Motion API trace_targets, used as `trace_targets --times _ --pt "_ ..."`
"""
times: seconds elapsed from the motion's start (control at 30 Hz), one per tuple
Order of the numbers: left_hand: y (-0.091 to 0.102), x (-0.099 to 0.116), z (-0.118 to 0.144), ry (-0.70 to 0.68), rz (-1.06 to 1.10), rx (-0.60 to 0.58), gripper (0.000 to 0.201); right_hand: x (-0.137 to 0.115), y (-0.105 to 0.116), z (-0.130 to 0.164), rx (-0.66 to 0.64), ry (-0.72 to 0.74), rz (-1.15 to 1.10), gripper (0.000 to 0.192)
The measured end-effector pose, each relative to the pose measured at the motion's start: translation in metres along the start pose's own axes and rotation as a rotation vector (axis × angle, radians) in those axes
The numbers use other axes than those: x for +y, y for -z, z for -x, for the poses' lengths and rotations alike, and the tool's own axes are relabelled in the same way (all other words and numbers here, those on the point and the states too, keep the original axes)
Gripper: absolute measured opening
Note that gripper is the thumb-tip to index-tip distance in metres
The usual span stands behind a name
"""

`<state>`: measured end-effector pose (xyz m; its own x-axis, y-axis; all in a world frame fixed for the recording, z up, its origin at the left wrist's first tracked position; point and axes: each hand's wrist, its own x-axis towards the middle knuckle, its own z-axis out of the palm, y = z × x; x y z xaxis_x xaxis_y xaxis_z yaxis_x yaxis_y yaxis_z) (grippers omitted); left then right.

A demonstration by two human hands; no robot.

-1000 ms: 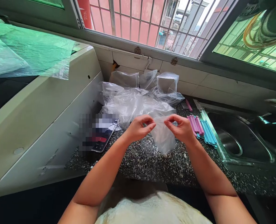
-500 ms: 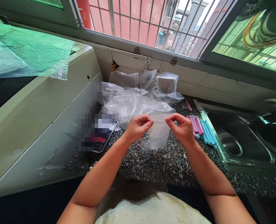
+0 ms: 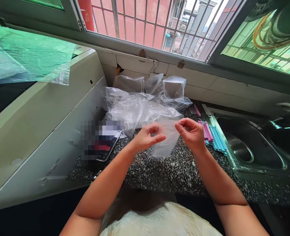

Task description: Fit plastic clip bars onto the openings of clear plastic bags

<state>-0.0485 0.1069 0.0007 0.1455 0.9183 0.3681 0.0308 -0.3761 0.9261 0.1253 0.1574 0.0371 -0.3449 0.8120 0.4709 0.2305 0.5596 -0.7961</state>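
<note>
Between my hands hangs a small translucent plastic bag (image 3: pixel 166 144), over the front of the counter. My right hand (image 3: pixel 191 131) pinches its upper right corner between thumb and fingertips. At the bag's left side, my left hand (image 3: pixel 148 137) has its thumb parted from its slightly blurred fingers; it seems to hold nothing, though its fingertips overlap the bag's edge. Just behind lies a heap of see-through plastic bags (image 3: pixel 135 106). To the right of my right hand are pink bag-sealing clips (image 3: pixel 208 131) and blue sealing clips (image 3: pixel 218 139).
A phone (image 3: pixel 107 146), partly blurred out, leans at the left of the speckled counter (image 3: pixel 150 173). A metal sink (image 3: pixel 240 149) is set in on the right. The pale appliance (image 3: pixel 49 108) on the left carries green-tinted plastic sheeting (image 3: pixel 44 55). A barred window (image 3: pixel 147 23) is behind.
My left thumb and fingers have opened from their pinch on the bag's upper left corner. The bag now slants down leftward from my right hand, which has barely moved.
</note>
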Motion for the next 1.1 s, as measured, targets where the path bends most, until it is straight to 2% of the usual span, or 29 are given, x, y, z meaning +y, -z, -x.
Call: trace_targets --times 0.2,0.37,0.47,0.67,0.77,0.9,1.1 --pt "-0.005 -0.01 -0.001 0.021 -0.086 -0.033 0.029 0.005 0.005 -0.001 0.126 -0.001 -0.033 0.013" --pt "-0.005 -0.011 -0.001 0.047 -0.046 -0.025 0.026 0.005 0.006 -0.001 0.137 -0.019 -0.004 0.015" --pt "-0.005 -0.01 -0.001 0.05 -0.018 -0.031 0.025 0.004 0.008 -0.002 0.122 -0.017 0.001 0.016" --pt "-0.007 -0.007 0.0 0.031 -0.072 -0.047 0.026 0.001 0.015 -0.005 -0.058 -0.032 0.025 0.026" --pt "-0.009 -0.005 0.0 0.019 -0.093 -0.082 0.025 0.0 0.015 -0.005 -0.101 -0.06 0.029 0.025" --pt "-0.011 -0.007 0.001 0.031 -0.093 -0.103 0.023 0.0 0.013 -0.005 -0.076 -0.078 -0.011 0.017" --pt "-0.012 -0.009 0.0 0.049 -0.063 -0.097 0.023 0.0 0.011 -0.004 -0.017 -0.062 0.007 0.016"
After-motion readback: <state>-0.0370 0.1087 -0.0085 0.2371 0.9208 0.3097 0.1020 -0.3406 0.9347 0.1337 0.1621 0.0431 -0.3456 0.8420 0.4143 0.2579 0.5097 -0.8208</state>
